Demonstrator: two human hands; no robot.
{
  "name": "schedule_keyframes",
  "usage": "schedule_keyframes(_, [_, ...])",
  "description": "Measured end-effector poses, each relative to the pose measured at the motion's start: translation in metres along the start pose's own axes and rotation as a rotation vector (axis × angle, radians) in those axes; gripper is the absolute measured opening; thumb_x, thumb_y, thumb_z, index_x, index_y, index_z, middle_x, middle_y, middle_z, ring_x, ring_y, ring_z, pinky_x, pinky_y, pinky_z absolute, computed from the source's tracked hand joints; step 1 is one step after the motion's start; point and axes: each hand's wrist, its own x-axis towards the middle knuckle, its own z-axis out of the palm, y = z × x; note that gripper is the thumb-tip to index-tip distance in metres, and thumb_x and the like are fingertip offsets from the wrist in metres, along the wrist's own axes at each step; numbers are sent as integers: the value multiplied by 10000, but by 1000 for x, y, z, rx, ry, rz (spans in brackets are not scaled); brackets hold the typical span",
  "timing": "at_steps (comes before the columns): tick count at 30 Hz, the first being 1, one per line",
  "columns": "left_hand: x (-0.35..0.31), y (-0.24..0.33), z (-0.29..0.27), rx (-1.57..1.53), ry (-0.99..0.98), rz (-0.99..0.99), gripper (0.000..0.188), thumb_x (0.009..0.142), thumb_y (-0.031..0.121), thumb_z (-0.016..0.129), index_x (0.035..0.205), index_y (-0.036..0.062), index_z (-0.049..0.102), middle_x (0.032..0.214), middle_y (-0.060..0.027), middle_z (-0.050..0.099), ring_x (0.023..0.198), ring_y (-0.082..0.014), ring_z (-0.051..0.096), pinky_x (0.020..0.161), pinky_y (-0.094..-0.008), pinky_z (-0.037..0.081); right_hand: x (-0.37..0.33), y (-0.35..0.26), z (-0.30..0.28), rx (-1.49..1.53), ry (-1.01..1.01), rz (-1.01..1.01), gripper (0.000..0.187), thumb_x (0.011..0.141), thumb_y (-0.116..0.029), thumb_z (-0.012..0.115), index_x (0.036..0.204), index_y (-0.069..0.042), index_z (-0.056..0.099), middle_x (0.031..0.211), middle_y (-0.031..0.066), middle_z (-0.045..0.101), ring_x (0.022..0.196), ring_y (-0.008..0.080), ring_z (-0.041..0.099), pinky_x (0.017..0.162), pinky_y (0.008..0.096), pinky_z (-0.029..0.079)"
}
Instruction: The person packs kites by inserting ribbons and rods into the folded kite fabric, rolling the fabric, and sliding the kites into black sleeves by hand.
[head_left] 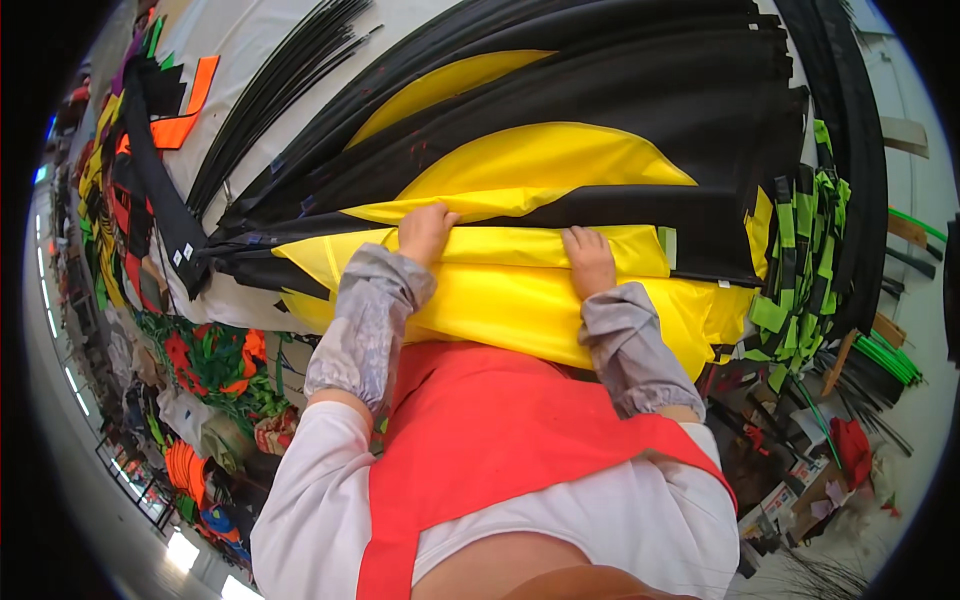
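A stack of yellow fabric pieces (520, 165) and black fabric pieces (640, 100) lies on a white table in front of me. My left hand (427, 230) rests with curled fingers on the upper edge of a folded yellow sheet (520, 290), pinching it. My right hand (588, 258) lies flat on the same yellow sheet, fingers pressed on its fold next to a black strip (640, 210). Both forearms wear grey sleeve covers. A red apron covers my front.
Thin black rods (280, 90) fan across the white table (250, 40) at the upper left. Green and black strips (800, 260) pile at the right, with green rods (885, 355) beyond. Orange pieces (185, 115) lie far left. Colourful fabric heaps and boxes fill the floor below.
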Motion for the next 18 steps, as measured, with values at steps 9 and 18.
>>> schedule_keyframes(9, [-18, 20, 5, 138, 179, 399, 322, 805, 398, 715, 871, 87, 670, 925, -96, 678, 905, -303, 640, 766, -419, 498, -2, 110, -50, -76, -401, 456, 656, 643, -381, 865, 1194, -95, 651, 1121, 131, 684, 1000, 336, 642, 938, 433, 489])
schedule_keyframes(18, [27, 22, -4, -103, 382, 238, 415, 854, 452, 688, 806, 40, 679, 794, -186, 676, 775, -399, 635, 717, -491, 495, 37, 23, 15, 46, -9, 22, 479, 713, -190, 768, 1152, -84, 609, 1039, 127, 630, 990, 351, 591, 864, 437, 493])
